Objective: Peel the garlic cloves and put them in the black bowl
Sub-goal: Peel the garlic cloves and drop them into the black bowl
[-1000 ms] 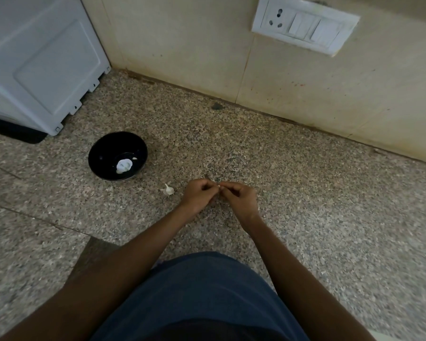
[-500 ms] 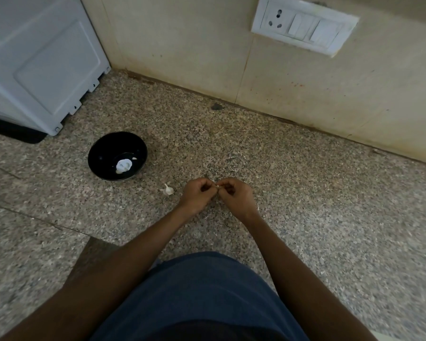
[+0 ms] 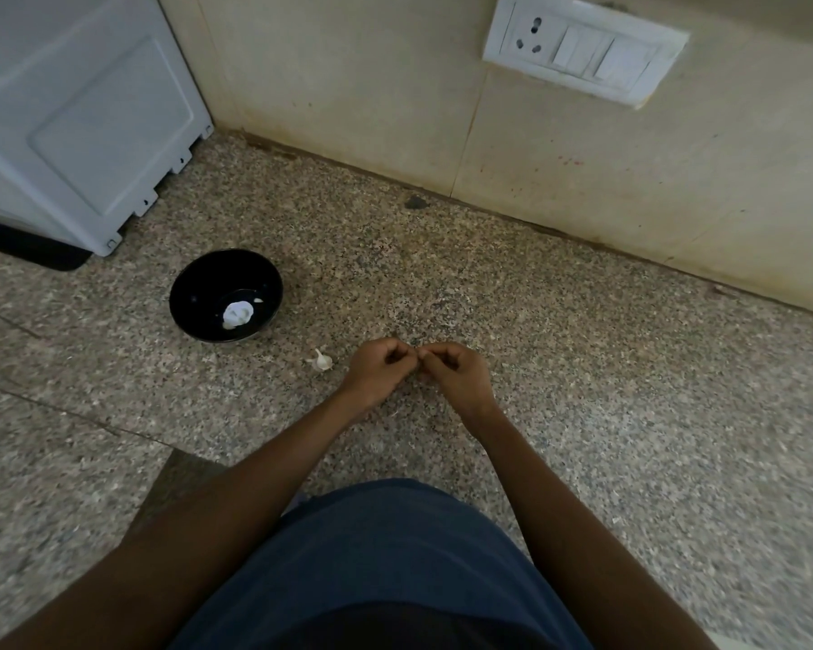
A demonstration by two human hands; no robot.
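Observation:
A black bowl [image 3: 193, 293] stands on the speckled granite counter, left of centre, with white garlic pieces [image 3: 238, 314] lying inside it. One unpeeled garlic clove [image 3: 322, 362] lies on the counter between the bowl and my hands. My left hand [image 3: 379, 370] and my right hand [image 3: 456, 375] meet fingertip to fingertip just right of that clove. Both have curled fingers pinching a small garlic clove between them; the clove itself is almost wholly hidden by the fingers.
A white appliance [image 3: 76, 119] stands at the back left on a dark mat [image 3: 43, 255]. A tiled wall with a white switch plate [image 3: 583, 53] runs along the back. The counter's front edge has a notch [image 3: 179, 466] near my body.
My hands stay together at the same spot. The fingers have shifted slightly around the small clove. The bowl and the loose clove have not moved.

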